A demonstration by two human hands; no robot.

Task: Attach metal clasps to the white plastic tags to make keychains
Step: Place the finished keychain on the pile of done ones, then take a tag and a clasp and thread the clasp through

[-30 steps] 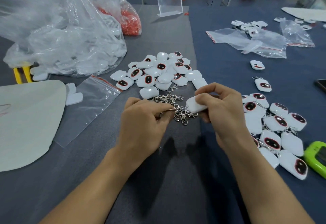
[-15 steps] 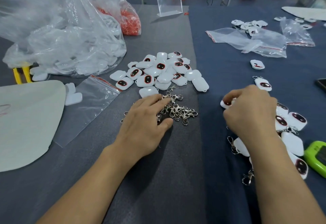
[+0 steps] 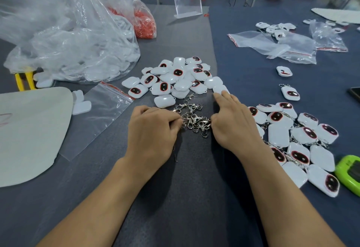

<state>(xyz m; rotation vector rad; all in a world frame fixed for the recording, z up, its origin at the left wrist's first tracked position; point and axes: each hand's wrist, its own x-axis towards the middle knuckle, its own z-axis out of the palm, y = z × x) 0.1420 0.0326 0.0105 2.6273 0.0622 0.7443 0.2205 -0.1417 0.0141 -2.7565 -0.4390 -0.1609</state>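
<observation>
Our right hand (image 3: 233, 122) has left the finished keychains (image 3: 302, 139) and now reaches forward, fingers straight, tips touching a white tag (image 3: 218, 88) at the edge of the tag pile (image 3: 175, 77). We find the left hand (image 3: 153, 130) curled against the metal clasps (image 3: 196, 121); whether it grips one, we cannot tell.

Our left hand (image 3: 153, 130) lies knuckles-up, fingers curled under. Our right hand (image 3: 233, 124), just beside it, stretches its fingers forward.

A single wide-angle head view looks forward and down, close over the desk (image 3: 191, 188), forearms entering from below.
</observation>
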